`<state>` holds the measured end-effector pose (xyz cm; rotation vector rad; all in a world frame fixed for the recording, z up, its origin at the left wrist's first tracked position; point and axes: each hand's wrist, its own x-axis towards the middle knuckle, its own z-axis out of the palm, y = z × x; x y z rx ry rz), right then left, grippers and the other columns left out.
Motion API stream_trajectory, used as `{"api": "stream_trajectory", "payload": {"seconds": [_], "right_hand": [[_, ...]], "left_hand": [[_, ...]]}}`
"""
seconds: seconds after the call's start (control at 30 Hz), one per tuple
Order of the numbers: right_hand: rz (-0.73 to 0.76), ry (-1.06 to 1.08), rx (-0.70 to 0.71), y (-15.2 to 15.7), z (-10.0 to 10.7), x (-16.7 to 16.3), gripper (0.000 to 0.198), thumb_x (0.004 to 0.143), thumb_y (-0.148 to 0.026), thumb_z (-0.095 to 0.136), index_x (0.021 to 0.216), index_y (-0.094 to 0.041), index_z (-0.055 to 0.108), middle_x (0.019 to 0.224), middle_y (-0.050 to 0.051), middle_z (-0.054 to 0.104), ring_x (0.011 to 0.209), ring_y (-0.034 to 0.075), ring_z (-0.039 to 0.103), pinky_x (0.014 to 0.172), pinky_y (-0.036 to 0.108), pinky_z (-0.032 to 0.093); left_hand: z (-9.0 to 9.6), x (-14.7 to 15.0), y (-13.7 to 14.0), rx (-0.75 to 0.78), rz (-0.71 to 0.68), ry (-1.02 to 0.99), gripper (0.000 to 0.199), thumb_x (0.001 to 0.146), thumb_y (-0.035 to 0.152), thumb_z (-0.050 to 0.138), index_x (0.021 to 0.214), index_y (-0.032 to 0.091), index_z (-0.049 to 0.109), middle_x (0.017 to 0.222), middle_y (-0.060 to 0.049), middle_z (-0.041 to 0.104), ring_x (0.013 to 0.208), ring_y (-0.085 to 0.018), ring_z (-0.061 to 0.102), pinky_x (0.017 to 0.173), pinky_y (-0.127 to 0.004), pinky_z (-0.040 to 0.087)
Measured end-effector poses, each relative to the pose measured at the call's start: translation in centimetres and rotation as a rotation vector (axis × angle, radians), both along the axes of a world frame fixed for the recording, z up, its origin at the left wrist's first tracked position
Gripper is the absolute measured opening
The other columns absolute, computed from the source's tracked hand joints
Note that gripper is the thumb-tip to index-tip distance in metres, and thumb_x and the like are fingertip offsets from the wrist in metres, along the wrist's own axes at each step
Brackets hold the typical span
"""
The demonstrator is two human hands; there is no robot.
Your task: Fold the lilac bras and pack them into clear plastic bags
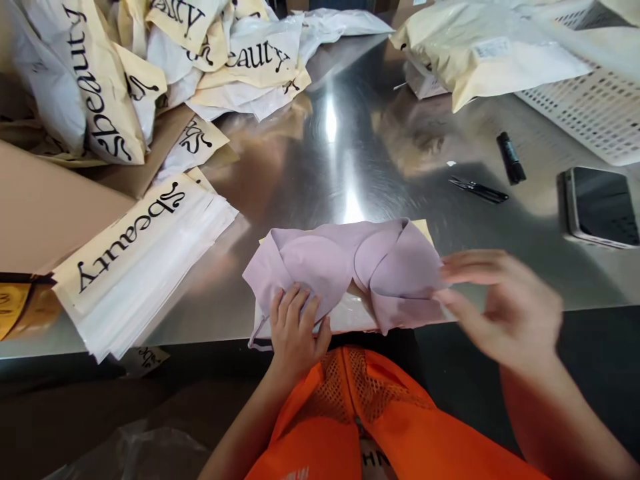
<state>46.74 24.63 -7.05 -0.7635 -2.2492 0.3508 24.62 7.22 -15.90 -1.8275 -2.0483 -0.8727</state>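
A lilac bra [320,263] lies spread near the front edge of the metal table, on top of a white and cream plastic mailer bag [350,313] that shows below and behind it. My left hand [297,333] rests on the lower part of the left cup, fingers stretched out and flat against the fabric. At the bra's right end is my right hand [505,307], slightly blurred, its thumb and fingers pinching the side edge. The right wing of the bra is folded over the right cup. A thin strap hangs at the lower left.
Left stand a stack of flat "beauty" mailers [150,247], a roll of tape [25,307] and a carton [55,207] heaped with filled bags. Snips [480,190], a black marker [511,159] and a phone [603,203] lie right. A white basket [595,110] with a package [490,60] stands behind.
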Motion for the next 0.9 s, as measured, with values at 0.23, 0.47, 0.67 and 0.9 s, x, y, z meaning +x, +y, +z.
{"api": "stream_trajectory", "payload": {"seconds": [0.23,0.47,0.67,0.9], "right_hand": [[0.077,-0.310,-0.070,-2.7,-5.5,3.5,0.016,0.096,-0.035,0.054,0.096,-0.023,0.064,0.130,0.010,0.060,0.135,0.036,0.043,0.092,0.051,0.045],[-0.469,0.374,-0.455,-1.6,-2.3,7.6,0.024,0.071,-0.044,0.080,0.082,-0.027,0.066,0.054,-0.002,0.060,0.040,0.018,0.055,0.038,0.031,0.044],[-0.568,0.872,-0.418,0.1,1.8,8.1,0.048,0.045,-0.037,0.093,0.082,-0.028,0.064,0.048,-0.004,0.052,0.030,0.014,0.039,0.027,0.030,0.027],[-0.489,0.877,-0.265,1.6,2.8,7.4,0.055,0.048,-0.029,0.093,0.091,-0.025,0.058,0.052,-0.007,0.055,0.033,0.012,0.043,0.031,0.026,0.031]], "left_hand": [[0.4,-1.2,-0.8,0.091,-0.009,-0.127,0.036,0.086,0.009,0.057,0.122,0.012,0.056,0.122,-0.019,0.061,0.124,-0.028,0.055,0.100,-0.044,0.049],[1.6,-2.4,-1.3,0.078,0.094,-0.145,0.003,0.090,0.017,0.061,0.088,0.018,0.064,0.108,-0.010,0.070,0.101,-0.019,0.067,0.087,-0.032,0.054],[3.2,-3.6,-1.9,0.078,0.280,-0.290,0.016,0.092,0.031,0.058,0.087,0.017,0.064,0.087,-0.005,0.071,0.082,-0.018,0.067,0.074,-0.029,0.052],[6.1,-5.4,-1.3,0.365,0.362,-0.615,0.021,0.087,0.038,0.063,0.083,0.018,0.058,0.076,0.000,0.061,0.070,-0.016,0.059,0.068,-0.031,0.048]]}}
